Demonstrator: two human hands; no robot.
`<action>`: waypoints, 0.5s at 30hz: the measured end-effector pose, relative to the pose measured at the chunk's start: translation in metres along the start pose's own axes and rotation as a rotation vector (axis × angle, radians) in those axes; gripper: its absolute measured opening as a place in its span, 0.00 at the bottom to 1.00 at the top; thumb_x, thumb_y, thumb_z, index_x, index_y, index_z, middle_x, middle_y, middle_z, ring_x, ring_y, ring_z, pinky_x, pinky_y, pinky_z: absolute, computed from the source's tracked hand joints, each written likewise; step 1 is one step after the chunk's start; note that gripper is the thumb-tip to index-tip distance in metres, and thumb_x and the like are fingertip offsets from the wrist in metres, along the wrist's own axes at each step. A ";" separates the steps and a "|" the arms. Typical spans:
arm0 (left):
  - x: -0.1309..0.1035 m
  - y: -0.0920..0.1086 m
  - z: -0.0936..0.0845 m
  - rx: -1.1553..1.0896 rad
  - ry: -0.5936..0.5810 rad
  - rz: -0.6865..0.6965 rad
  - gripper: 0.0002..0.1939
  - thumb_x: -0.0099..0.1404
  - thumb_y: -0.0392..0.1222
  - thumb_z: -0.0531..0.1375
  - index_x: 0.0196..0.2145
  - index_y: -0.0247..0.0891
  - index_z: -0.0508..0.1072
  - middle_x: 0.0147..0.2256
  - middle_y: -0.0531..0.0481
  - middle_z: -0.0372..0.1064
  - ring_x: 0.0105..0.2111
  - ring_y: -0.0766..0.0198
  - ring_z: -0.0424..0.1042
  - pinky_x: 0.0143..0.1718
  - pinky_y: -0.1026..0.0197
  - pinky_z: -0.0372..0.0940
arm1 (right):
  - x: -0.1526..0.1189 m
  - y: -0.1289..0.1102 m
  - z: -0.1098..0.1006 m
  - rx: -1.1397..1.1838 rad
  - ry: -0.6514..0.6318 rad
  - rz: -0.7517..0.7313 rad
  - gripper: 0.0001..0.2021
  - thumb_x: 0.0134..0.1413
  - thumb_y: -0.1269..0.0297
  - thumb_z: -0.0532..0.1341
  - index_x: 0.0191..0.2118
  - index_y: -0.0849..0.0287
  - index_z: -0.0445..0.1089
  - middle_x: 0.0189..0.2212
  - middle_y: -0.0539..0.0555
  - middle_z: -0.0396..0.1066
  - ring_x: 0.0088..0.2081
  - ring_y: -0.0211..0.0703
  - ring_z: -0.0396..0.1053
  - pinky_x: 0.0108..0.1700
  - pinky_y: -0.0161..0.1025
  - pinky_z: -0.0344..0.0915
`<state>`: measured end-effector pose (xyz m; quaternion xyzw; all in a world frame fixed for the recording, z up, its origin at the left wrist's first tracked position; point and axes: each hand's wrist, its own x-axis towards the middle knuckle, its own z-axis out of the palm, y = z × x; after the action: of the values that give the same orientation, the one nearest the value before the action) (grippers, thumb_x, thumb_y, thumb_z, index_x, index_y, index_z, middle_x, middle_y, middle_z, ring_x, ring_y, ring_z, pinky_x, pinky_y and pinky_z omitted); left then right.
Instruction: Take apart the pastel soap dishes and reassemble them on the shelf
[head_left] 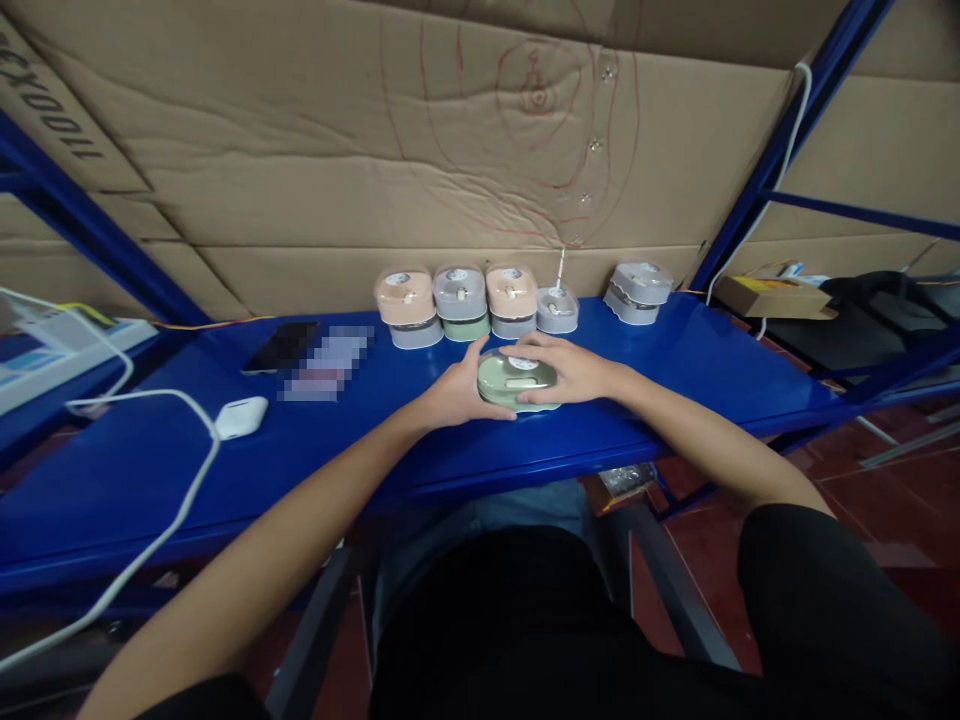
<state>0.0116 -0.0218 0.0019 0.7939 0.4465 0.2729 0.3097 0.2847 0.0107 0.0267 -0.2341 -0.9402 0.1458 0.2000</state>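
Observation:
Between my hands is a rounded green container (517,382) with a clear lid, a white label on top and a pale latch at its front. My left hand (459,388) wraps its left side, thumb along the front edge. Over its right side and top curl the fingers of my right hand (566,368). Behind it stand stacked pairs of similar containers: pink over grey (406,297), grey over green (460,297) and pink over grey (512,295). A single grey one (557,312) has a white stick rising from it.
Another grey stack (637,293) stands at the back right of the blue table (315,480). On the left lie a dark phone (281,346), a white earphone case (241,417) and a white cable (184,505). Cardboard (300,150) and blue posts rise behind.

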 end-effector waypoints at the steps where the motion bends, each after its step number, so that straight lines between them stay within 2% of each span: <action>1: 0.000 0.001 -0.001 0.027 -0.002 -0.010 0.78 0.48 0.59 0.84 0.83 0.40 0.45 0.76 0.24 0.59 0.76 0.27 0.62 0.75 0.29 0.61 | 0.000 0.001 0.000 0.003 -0.007 -0.008 0.43 0.64 0.37 0.69 0.78 0.49 0.65 0.67 0.63 0.70 0.62 0.63 0.75 0.68 0.60 0.72; 6: -0.002 0.004 -0.003 0.165 -0.008 -0.031 0.73 0.50 0.65 0.81 0.82 0.41 0.50 0.77 0.26 0.58 0.76 0.24 0.60 0.74 0.28 0.61 | 0.001 -0.002 -0.002 -0.028 -0.037 -0.007 0.41 0.65 0.38 0.68 0.78 0.49 0.66 0.68 0.63 0.69 0.62 0.62 0.75 0.67 0.58 0.72; 9: -0.003 0.005 -0.004 0.195 -0.020 -0.030 0.71 0.53 0.67 0.79 0.81 0.38 0.51 0.77 0.25 0.59 0.77 0.27 0.60 0.75 0.31 0.60 | -0.007 -0.009 -0.004 -0.072 -0.032 0.060 0.41 0.66 0.37 0.66 0.79 0.49 0.65 0.66 0.63 0.71 0.60 0.64 0.76 0.65 0.60 0.74; 12: -0.004 0.007 -0.004 0.194 -0.027 -0.018 0.68 0.58 0.68 0.76 0.81 0.34 0.49 0.74 0.25 0.64 0.76 0.32 0.62 0.76 0.34 0.59 | -0.033 -0.015 -0.008 -0.183 0.013 0.201 0.42 0.68 0.34 0.63 0.79 0.52 0.64 0.64 0.67 0.72 0.59 0.69 0.76 0.63 0.65 0.74; 15: -0.005 0.009 -0.004 0.206 -0.030 -0.025 0.64 0.61 0.68 0.73 0.80 0.35 0.51 0.73 0.27 0.65 0.75 0.33 0.65 0.75 0.35 0.60 | -0.073 -0.010 -0.016 -0.349 0.095 0.379 0.41 0.72 0.33 0.56 0.78 0.57 0.65 0.62 0.72 0.72 0.60 0.76 0.74 0.63 0.71 0.73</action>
<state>0.0108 -0.0289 0.0105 0.8198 0.4774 0.2096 0.2368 0.3468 -0.0311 0.0220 -0.4435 -0.8800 0.0050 0.1698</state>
